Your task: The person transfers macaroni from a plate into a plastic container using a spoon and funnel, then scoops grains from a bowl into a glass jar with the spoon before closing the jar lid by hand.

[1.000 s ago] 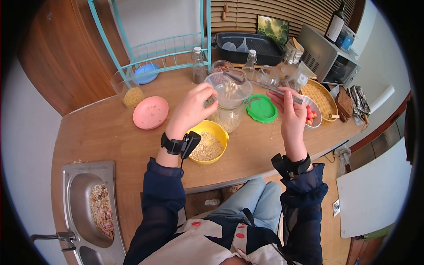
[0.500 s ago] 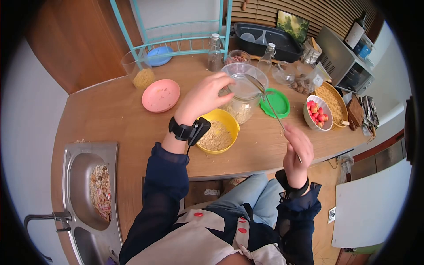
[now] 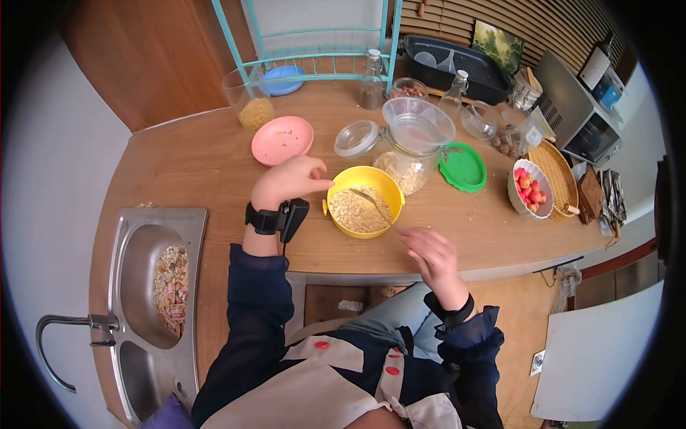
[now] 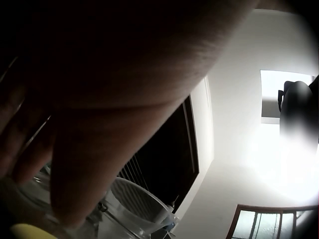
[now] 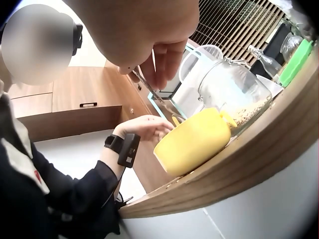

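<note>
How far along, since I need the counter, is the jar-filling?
Done: some flakes lie in the glass jar, below the funnel. In hand: the right hand holds a spoon in the yellow bowl. Apparently left: more flakes in that bowl, then shutting the open lid.

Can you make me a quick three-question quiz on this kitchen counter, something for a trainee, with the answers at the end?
1. Multiple choice: what is in the yellow bowl?
A. Red fruit
B. Pale flakes
C. Nuts in shells

2. True or false: the green lid is closed over the mouth of the glass jar.

3. Short answer: which hand holds the spoon?

Key: 1 B; 2 false; 3 the right hand.
</note>
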Demonstrator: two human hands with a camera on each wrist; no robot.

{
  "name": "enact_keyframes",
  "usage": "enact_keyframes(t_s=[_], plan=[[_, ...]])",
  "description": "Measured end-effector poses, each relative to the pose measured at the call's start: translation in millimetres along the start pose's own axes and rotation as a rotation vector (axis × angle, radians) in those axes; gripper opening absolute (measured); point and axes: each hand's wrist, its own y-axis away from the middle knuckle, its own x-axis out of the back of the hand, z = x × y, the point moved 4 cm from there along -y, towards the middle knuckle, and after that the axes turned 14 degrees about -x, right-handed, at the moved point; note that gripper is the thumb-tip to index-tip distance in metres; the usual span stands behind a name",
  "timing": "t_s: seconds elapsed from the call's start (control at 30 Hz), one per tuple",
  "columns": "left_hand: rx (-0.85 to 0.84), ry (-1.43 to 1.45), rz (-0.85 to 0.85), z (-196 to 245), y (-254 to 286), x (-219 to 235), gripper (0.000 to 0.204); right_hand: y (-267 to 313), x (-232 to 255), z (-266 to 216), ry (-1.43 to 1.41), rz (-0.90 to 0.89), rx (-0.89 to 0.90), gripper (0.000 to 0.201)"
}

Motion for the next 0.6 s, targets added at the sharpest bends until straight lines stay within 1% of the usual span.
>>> enact_keyframes(t_s=[0.13, 0.2, 0.23, 0.3, 0.37, 0.4, 0.43, 0.47, 0.53, 0.6], plan=[[0.015, 0.095, -0.053, -16, -3, -25, 0.034, -8, -12, 0, 0.009, -0.043, 0.009, 0.020], [0.010, 0.257, -0.103, -19, -6, -33, 0.035, -13, -15, -1, 0.014, -0.039, 0.029, 0.020], [0.007, 0.257, -0.105, -18, -7, -35, 0.035, -14, -17, -3, 0.020, -0.036, 0.053, 0.020], [-0.024, 0.371, -0.013, -17, -9, -36, 0.032, -17, -20, -4, 0.027, -0.051, 0.081, 0.020], [-0.025, 0.357, 0.022, -19, -12, -37, 0.030, -18, -21, -5, 0.036, -0.070, 0.109, 0.020], [-0.023, 0.342, 0.056, -21, -13, -37, 0.029, -18, -21, -7, 0.061, -0.094, 0.148, 0.020], [-0.023, 0.345, 0.056, -21, -14, -39, 0.029, -18, -21, -10, 0.084, -0.117, 0.187, 0.020], [-0.037, 0.358, 0.084, -21, -14, -39, 0.029, -18, -17, -12, 0.086, -0.119, 0.186, 0.020], [-0.048, 0.380, 0.114, -23, -15, -41, 0.028, -16, -6, -17, 0.088, -0.257, 0.153, 0.019], [-0.126, 0.276, 0.165, -26, -16, -40, 0.025, -16, 11, -13, 0.058, -0.270, 0.145, 0.018]])
